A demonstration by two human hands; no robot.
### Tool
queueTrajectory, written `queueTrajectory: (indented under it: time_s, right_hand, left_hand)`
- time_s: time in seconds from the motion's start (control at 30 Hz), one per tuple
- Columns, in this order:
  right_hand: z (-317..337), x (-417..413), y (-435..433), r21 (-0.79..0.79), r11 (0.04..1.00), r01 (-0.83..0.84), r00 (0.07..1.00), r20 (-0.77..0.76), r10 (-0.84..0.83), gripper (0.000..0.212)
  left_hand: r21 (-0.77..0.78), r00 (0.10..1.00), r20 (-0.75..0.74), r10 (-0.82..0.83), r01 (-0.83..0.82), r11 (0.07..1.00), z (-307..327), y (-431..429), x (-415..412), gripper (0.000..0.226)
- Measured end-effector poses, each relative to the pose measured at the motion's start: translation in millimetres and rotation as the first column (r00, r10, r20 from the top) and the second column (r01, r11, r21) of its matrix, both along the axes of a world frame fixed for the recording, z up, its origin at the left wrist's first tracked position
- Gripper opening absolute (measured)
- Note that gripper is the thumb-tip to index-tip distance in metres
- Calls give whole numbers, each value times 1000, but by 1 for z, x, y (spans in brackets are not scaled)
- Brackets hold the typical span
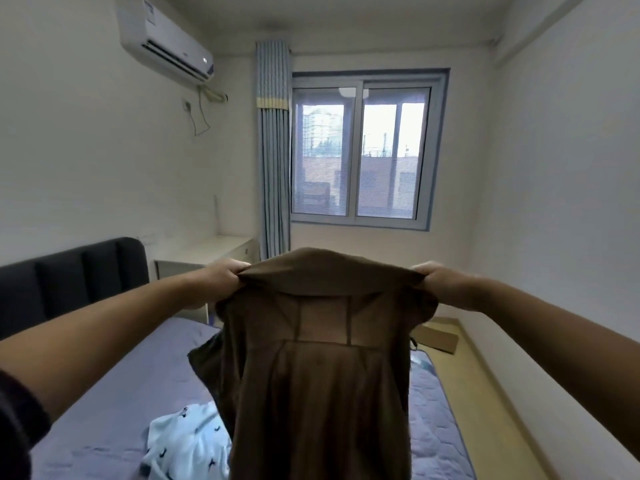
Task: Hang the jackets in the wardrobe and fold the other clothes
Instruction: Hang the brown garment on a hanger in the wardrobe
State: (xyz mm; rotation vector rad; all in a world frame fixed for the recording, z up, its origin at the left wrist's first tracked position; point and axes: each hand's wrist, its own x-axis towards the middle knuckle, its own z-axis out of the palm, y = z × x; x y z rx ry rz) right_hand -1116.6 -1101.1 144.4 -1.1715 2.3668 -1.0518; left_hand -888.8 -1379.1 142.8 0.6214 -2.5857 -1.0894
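A dark sleeve [14,420] sits nearest, at the lower left. A pale blue patterned garment [183,441] lies on the purple bed [114,393]. Over the bed hangs a brown jacket [322,375], held up by the left hand [221,275] and right hand [440,282], each grip pinching its top edge. The window [360,150] is far behind.

Window [363,150] beyond, between left hand [221,275] and right hand [437,279]; striped curtain [273,150] bunched at its left. Air conditioner [166,43] high above left hand, dark headboard [69,278] left of it. Purple-sheeted bed [138,393] below both. Cardboard [438,336] below right hand.
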Motion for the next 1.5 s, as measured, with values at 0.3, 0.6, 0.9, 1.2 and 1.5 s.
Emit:
queueTrajectory:
  time_s: [0.3,0.6,0.9,1.2,1.5]
  right_hand:
    - [3,2,-4,566,798,209,638,-697,328,23]
    - [24,6,-20,-518,852,74,997,63,-48,30]
    - [53,-11,-18,-372,918,135,691,-629,-357,29]
    - [3,-8,-19,125,988,93,928,-370,-41,20]
    - [23,48,-52,-242,901,-361,926,-206,315,46]
  left_hand:
    - [-911,924,339,177,275,308,12,-13,9,17]
    - [-313,901,-422,-99,-42,949,48,4,-10,27]
    - [-946,953,-185,241,-239,218,63,6,-10,20]
    - [-925,994,-11,109,-51,376,29,7,-29,15]
    - [-940,732,-233,-640,-2,340,62,84,-54,23]
